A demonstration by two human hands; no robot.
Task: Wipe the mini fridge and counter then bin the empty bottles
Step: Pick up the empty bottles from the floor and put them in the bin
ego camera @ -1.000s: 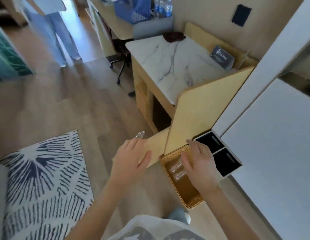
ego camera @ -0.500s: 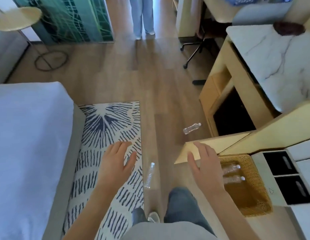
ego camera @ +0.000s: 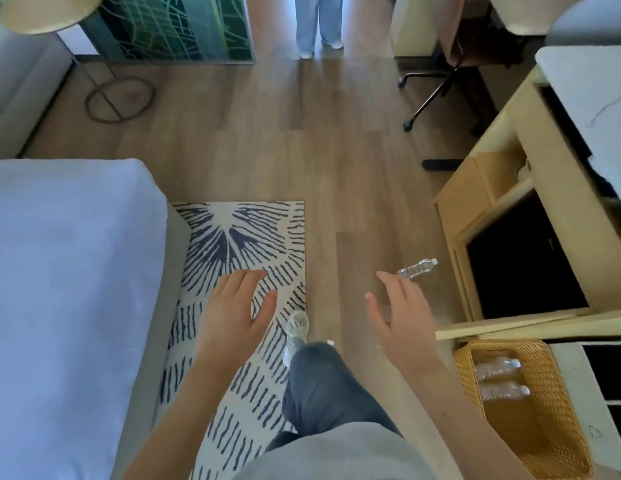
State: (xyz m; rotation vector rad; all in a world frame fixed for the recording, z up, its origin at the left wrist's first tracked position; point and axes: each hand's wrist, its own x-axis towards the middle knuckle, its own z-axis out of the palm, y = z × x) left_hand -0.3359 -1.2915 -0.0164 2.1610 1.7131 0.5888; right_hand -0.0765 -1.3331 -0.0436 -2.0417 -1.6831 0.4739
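Observation:
Two clear plastic bottles lie on the floor. One bottle [ego camera: 417,268] rests on the wood floor just beyond my right hand [ego camera: 402,323]. The other bottle [ego camera: 296,332] lies at the rug's edge beside my knee, below my left hand [ego camera: 233,317]. Both hands hover with fingers spread and hold nothing. A wicker bin [ego camera: 551,420] at the lower right has two bottles [ego camera: 499,377] lying inside. The black mini fridge [ego camera: 524,268] sits in the wooden cabinet at right, under the marble counter [ego camera: 593,98].
A bed [ego camera: 59,289] fills the left side, with a patterned rug [ego camera: 239,244] beside it. An office chair base [ego camera: 437,95] and a lamp stand ring [ego camera: 120,98] sit on the floor further off. Another person's legs [ego camera: 319,26] stand at the top.
My view swung left, from the bin and cabinet to the floor. Both hands left the bin and now hover over the floor bottles.

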